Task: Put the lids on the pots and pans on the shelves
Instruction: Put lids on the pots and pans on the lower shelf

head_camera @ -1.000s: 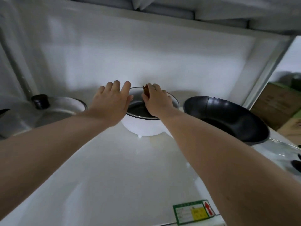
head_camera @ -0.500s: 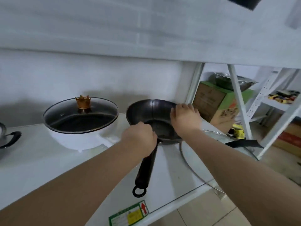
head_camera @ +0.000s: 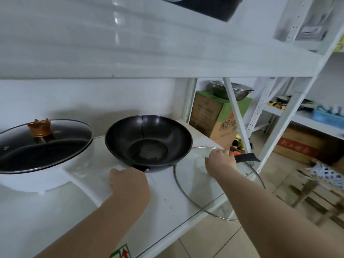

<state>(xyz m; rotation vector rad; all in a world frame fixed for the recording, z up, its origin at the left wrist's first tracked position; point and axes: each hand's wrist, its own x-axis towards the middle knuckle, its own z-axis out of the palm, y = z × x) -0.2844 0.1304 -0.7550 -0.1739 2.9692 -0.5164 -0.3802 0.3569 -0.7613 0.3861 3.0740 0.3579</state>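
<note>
A black wok (head_camera: 149, 140) sits uncovered in the middle of the white shelf (head_camera: 55, 211). My left hand (head_camera: 128, 180) is closed around the wok's handle at its near rim. To the right lies a large glass lid (head_camera: 193, 185) with a metal rim and a black handle, part of it over the shelf's edge. My right hand (head_camera: 220, 159) grips that lid at its black handle. On the left stands a white pot (head_camera: 33, 181) covered by a glass lid with a gold crown knob (head_camera: 39, 127).
A second shelf board (head_camera: 149, 43) hangs close overhead with a dark pan on top. Right of the shelf post stand a cardboard box (head_camera: 214, 118) with a steel bowl (head_camera: 230, 89) on it, more racks and boxes, and a tiled floor.
My right hand left the wok's far rim and moved right onto the glass lid's handle. My left hand stays on the wok's handle. The view has shifted closer and to the right.
</note>
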